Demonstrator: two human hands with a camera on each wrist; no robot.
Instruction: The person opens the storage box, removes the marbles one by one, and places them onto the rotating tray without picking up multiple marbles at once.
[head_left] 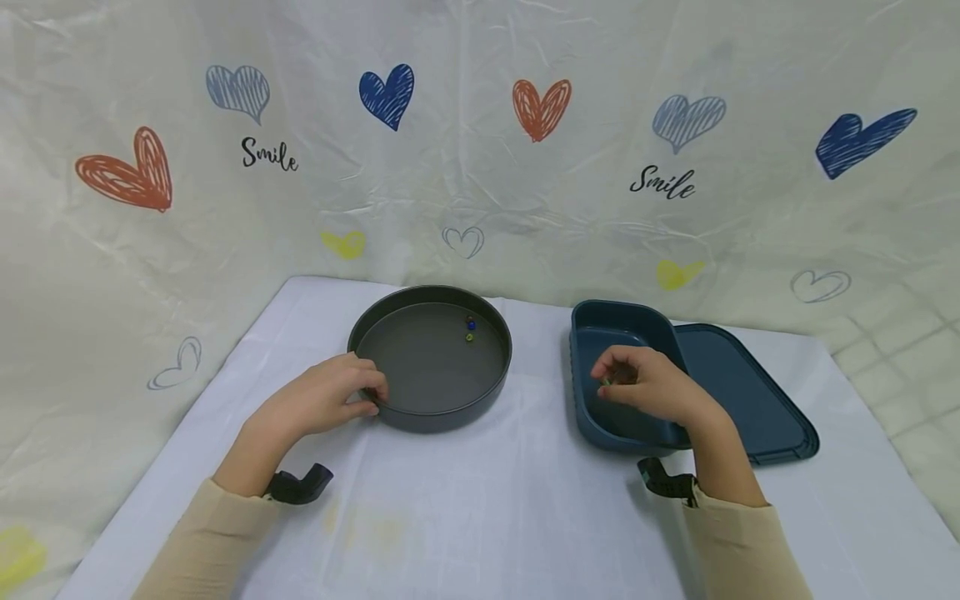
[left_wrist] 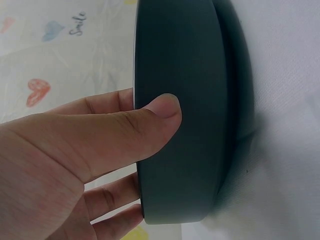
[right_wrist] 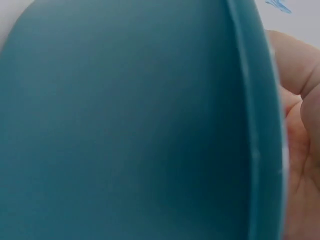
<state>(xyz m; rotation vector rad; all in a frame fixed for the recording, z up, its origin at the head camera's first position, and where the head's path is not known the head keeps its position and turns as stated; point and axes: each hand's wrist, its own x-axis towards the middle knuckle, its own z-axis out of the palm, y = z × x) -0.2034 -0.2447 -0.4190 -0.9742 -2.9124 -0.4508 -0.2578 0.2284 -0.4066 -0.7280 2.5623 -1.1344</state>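
Note:
My left hand (head_left: 322, 398) grips the near-left rim of a round dark grey pan (head_left: 427, 408). In the left wrist view the thumb (left_wrist: 160, 112) presses the pan's outer wall, with fingers behind the rim. Three tiny bead-like pieces, one dark reddish, one blue (head_left: 471, 326) and one yellow-green (head_left: 469, 337), lie in the pan towards its right. Over a deep dark blue container (head_left: 587, 417), my right hand (head_left: 648, 383) pinches a small green piece (head_left: 605, 382) between thumb and fingertips. The container wall hides the right fingertips in the right wrist view.
A dark blue lid (head_left: 750, 392) lies flat right of the container, its left part hidden behind it. White cloth (head_left: 480, 517) covers the table. A pale sheet printed with hearts (head_left: 465, 183) hangs behind. Both wrists wear black camera mounts (head_left: 300, 485).

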